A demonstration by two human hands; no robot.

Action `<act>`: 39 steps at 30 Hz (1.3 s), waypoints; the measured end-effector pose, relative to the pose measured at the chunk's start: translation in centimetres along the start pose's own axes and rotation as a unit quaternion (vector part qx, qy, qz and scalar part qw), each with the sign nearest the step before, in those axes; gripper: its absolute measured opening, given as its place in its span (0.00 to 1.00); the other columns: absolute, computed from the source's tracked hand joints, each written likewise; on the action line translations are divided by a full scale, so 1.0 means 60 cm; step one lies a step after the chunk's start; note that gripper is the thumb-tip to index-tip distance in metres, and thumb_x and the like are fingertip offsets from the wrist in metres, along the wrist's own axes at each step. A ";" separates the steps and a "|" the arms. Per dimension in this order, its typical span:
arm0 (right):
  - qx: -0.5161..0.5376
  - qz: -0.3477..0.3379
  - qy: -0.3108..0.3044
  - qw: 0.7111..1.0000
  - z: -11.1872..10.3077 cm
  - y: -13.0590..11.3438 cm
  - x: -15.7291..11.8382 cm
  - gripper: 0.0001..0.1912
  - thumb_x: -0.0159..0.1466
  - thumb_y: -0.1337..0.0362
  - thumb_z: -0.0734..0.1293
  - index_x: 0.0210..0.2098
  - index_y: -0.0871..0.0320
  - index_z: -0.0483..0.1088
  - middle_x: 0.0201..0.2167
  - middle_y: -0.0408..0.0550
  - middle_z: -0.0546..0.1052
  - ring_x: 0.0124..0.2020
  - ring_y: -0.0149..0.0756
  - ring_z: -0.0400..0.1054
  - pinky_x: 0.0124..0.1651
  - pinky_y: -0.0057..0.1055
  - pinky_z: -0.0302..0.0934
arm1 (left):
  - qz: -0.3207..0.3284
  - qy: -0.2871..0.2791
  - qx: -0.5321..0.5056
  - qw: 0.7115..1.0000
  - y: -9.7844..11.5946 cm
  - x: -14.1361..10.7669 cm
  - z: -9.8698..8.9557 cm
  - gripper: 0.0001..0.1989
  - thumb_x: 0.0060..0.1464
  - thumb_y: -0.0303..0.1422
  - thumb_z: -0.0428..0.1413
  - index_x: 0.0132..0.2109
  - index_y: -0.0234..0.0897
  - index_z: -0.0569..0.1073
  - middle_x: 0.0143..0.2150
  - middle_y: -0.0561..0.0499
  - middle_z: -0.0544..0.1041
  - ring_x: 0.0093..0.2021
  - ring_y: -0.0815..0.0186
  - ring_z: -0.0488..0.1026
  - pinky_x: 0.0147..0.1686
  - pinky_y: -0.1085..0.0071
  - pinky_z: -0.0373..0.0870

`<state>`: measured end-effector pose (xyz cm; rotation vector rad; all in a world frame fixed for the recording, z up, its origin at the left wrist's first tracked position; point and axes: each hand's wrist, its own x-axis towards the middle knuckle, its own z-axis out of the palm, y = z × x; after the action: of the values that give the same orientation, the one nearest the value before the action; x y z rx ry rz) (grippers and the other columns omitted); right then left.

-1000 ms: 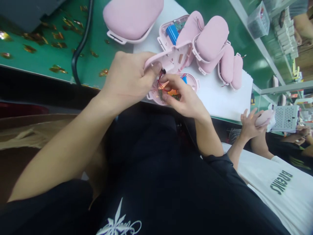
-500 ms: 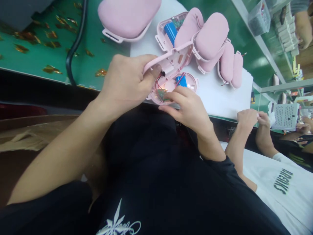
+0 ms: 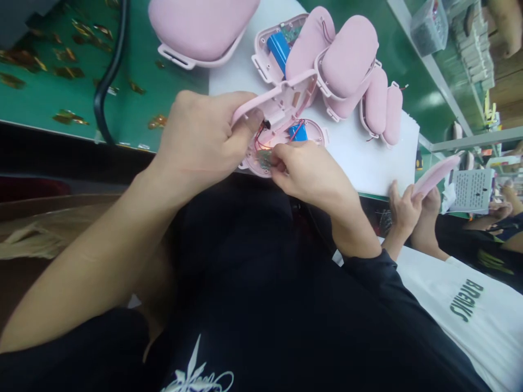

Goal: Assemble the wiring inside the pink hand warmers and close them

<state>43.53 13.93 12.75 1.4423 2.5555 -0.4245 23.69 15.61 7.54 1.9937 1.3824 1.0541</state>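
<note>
My left hand (image 3: 208, 136) grips one half of an opened pink plastic casing (image 3: 281, 100), holding it tilted up, thumb on its inner side. The other half lies below, with a blue battery (image 3: 298, 132), red and dark wires and a small green circuit board (image 3: 265, 158) inside. A small black part (image 3: 266, 124) shows beside my left thumb. Thumb and forefinger of my right hand (image 3: 314, 171) are pinched together at the circuit board's right edge. A glow shows near the board.
Several pink casings (image 3: 349, 57) lie on the white sheet (image 3: 376, 169), one opened with a blue battery (image 3: 279, 50). A larger stack of pink shells (image 3: 204, 27) stands at left. A black cable (image 3: 110, 81) and amber film scraps (image 3: 67, 72) lie on the green bench. A co-worker's hands (image 3: 404, 207) hold a pink shell at right.
My right hand's fingers have moved from spread near the board to a pinch at its edge. My left hand keeps its grip. The co-worker has lifted a pink shell into view.
</note>
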 end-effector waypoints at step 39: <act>0.200 -0.137 0.217 0.945 0.052 0.071 -0.012 0.06 0.74 0.67 0.69 0.43 0.56 0.80 0.40 0.45 0.81 0.43 0.34 0.76 0.49 0.33 0.72 | 0.003 -0.015 0.020 1.000 0.007 0.004 -0.004 0.17 0.68 0.40 0.51 0.40 0.40 0.83 0.21 0.55 0.55 0.23 0.65 0.50 0.31 0.63 0.49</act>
<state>47.56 14.41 9.33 1.4296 3.1920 -0.7849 23.79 15.65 8.07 2.0351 1.3930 1.0035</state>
